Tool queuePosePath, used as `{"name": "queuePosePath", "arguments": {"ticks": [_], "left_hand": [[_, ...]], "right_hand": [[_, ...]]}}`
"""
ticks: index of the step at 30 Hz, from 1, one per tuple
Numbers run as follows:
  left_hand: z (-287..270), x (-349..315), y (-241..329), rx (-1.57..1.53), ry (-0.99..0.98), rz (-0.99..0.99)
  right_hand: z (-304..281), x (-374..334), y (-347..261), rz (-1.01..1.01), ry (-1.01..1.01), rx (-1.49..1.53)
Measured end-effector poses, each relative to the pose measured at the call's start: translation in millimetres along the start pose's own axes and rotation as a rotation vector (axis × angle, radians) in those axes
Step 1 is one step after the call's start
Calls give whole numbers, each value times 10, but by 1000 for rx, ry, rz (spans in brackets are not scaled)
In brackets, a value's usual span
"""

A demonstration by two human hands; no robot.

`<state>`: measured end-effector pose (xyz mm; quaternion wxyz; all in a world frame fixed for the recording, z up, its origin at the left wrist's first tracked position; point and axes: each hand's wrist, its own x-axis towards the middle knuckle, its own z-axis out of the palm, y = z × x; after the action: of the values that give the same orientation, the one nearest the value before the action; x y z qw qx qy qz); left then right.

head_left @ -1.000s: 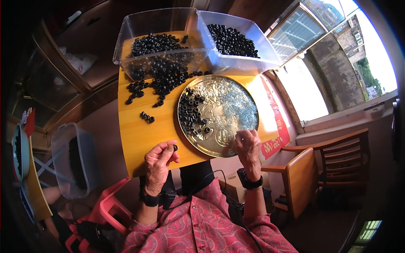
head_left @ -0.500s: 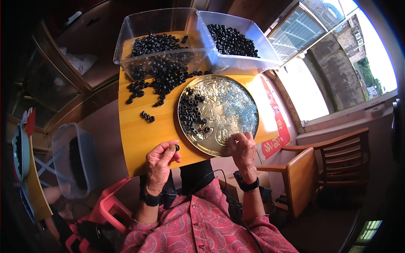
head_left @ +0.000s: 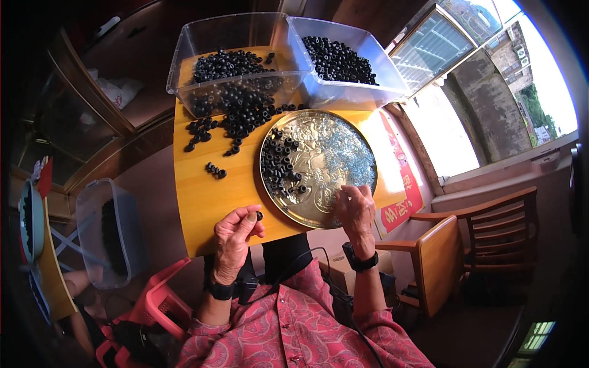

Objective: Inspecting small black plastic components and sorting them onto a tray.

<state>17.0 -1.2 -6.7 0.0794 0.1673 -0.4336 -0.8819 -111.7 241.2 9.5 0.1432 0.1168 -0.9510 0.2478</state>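
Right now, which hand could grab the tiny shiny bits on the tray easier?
Probably the right hand: it's at the tray's edge, close to the shiny bits. The left hand is farther away and holds a black piece.

yellow characters [head_left: 394,213] on red banner [head_left: 413,189]; perhaps lettering [head_left: 325,199] on tray [head_left: 310,162]

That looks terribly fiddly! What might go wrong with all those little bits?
The small black piece pinched in the left hand might slip and drop near the front edge of the table. The right hand, at the round tray, could nudge the tiny bluish bits over its rim. Loose black pieces near the table's left edge might roll off if bumped.
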Motion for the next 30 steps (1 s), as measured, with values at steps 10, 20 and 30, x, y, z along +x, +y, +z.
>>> {"name": "queuePosePath", "arguments": {"ticks": [10, 20, 30], "left_hand": [[63, -17, 43, -32, -14, -38], [94, -38, 14, -39, -43, -67], [117, -29, 28, -21, -26, -55]], "right_hand": [[71, 15, 1, -18, -14, -35], [72, -22, -14, -36, 33, -9], [63, 20, -55, -28, 29, 1]]}}
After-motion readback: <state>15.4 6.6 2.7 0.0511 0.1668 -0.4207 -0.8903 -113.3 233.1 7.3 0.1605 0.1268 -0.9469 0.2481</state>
